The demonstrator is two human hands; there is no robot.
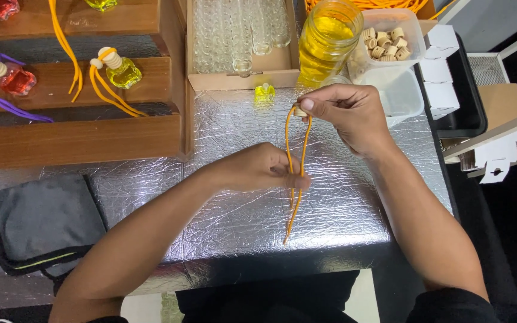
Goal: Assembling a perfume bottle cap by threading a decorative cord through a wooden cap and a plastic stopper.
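Head view, only one; person at a foil-covered table (342, 203), both hands up over the middle of it; right hand (345, 113) pinches a small pale wooden bead (300, 111) between thumb and forefinger, fingers closed tight on it; an orange cord (297, 173) hangs from the bead as a doubled loop; left hand (267, 168) has its fingers curled shut round both strands lower down, looks like it is pulling them taut; the two cord ends trail loose below the left hand toward the table's near edge.

Progress, as I read it: bead looks threaded onto the cord already, since the cord comes out of it; no bottle hangs on this cord; one small yellow glass bottle (264, 93) stands on the foil just beyond the bead, apart from both hands, nothing attached.

Around: wooden rack (76, 140) on the left with finished pieces, a yellow bottle with beads and orange cord (121, 72) and a red one (16, 79) with purple cord; cardboard box of empty clear bottles (240, 36); jar of yellow liquid (327, 39); plastic tub of wooden beads (384, 42); grey cloth (43, 224) at the left near edge.
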